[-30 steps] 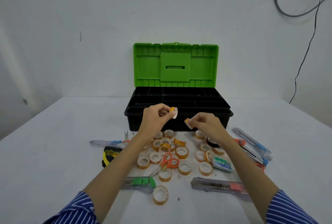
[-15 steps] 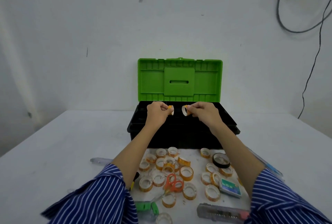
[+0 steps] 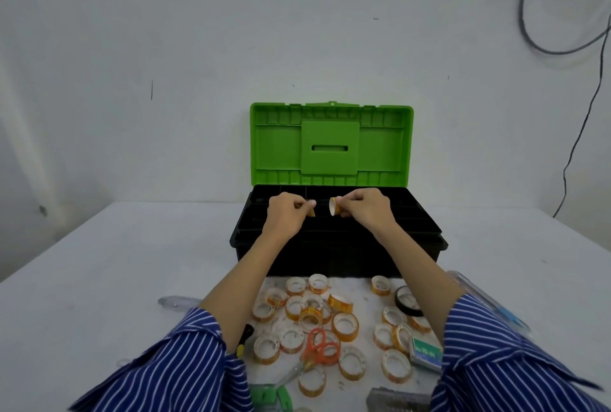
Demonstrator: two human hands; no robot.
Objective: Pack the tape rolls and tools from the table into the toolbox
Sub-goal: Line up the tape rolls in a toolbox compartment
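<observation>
Both hands are hovering over the rear compartments of the open toolbox (image 3: 337, 256). The left hand (image 3: 286, 218) is pinching a tape roll (image 3: 311, 212), mostly hidden; the right hand (image 3: 365, 210) is pinching a second roll (image 3: 334, 206) by its rim. Placement appears under way. Next: lowering and releasing each roll into a compartment, then returning for the rolls (image 3: 345, 325) on the table (image 3: 115, 279).

Pretty bare room: a plain white wall (image 3: 198, 48) with a few dark scuffs and marks, a grey cable (image 3: 542, 38) looping down its right side, and a white table (image 3: 99, 279) pushed up against it. Flat, even lighting.
</observation>
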